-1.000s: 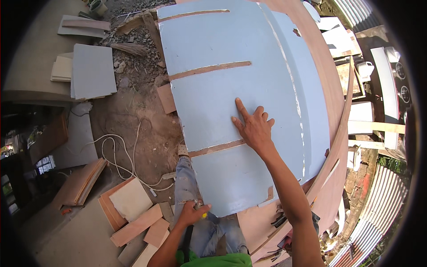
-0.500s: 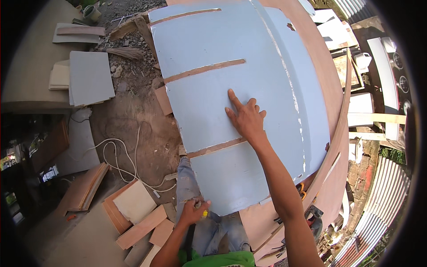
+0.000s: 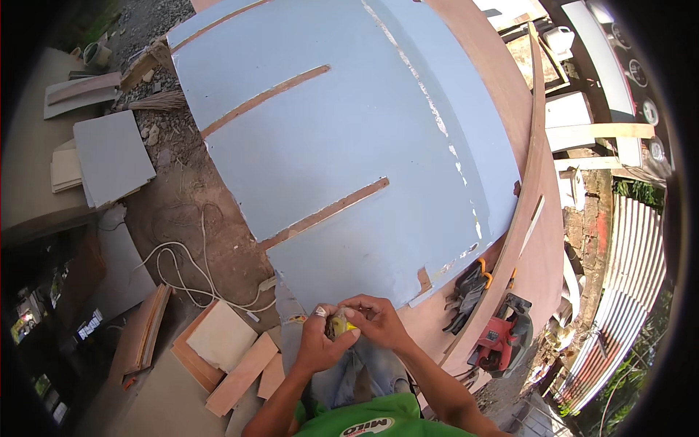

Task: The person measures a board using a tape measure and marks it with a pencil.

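Hands meet at the lower centre of the frame: the left hand (image 3: pixel 318 342) and right hand (image 3: pixel 378 320) both pinch a small yellow object (image 3: pixel 338 324), likely a tape measure, just below the near edge of the blue panel (image 3: pixel 342 138). The panel lies flat, filling the upper centre, with three bare wooden strips showing through it. Nothing is laid on it yet, so the work looks early. A red power saw (image 3: pixel 502 342) waits untouched at lower right, offcuts (image 3: pixel 226 349) lower left.
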Demonstrator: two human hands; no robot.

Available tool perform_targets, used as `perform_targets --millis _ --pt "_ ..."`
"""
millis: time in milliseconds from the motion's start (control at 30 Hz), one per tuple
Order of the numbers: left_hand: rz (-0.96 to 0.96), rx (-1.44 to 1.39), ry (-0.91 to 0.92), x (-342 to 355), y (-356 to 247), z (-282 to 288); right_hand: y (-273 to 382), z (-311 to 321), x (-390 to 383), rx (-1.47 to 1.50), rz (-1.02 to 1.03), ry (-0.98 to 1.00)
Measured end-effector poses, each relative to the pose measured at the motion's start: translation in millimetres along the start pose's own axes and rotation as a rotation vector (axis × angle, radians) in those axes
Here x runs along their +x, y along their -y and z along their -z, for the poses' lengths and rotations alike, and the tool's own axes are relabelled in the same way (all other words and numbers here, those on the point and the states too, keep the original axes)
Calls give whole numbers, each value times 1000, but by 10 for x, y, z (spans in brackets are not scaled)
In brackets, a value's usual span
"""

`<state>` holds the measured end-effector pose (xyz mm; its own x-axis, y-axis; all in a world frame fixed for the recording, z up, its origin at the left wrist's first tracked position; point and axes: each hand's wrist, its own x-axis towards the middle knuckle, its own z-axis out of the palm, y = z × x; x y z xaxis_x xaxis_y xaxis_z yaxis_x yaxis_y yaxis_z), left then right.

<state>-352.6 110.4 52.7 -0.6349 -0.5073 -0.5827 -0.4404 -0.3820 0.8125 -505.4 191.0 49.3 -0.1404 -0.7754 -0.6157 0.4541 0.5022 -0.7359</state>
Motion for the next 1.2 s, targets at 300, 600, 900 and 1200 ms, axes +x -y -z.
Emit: perform_targets --millis 300,600,900,1200 --pt "8 324 150 230 -308 -391 136 889 -213 -7 -40 -152" --pt "-32 829 -138 148 85 579 593 3035 548 -293 218 -948" --pt "144 826 -121 91 -81 444 431 3155 797 -625 321 -1087" --pt "312 823 -123 78 -13 347 425 3223 834 -926 213 -1131"
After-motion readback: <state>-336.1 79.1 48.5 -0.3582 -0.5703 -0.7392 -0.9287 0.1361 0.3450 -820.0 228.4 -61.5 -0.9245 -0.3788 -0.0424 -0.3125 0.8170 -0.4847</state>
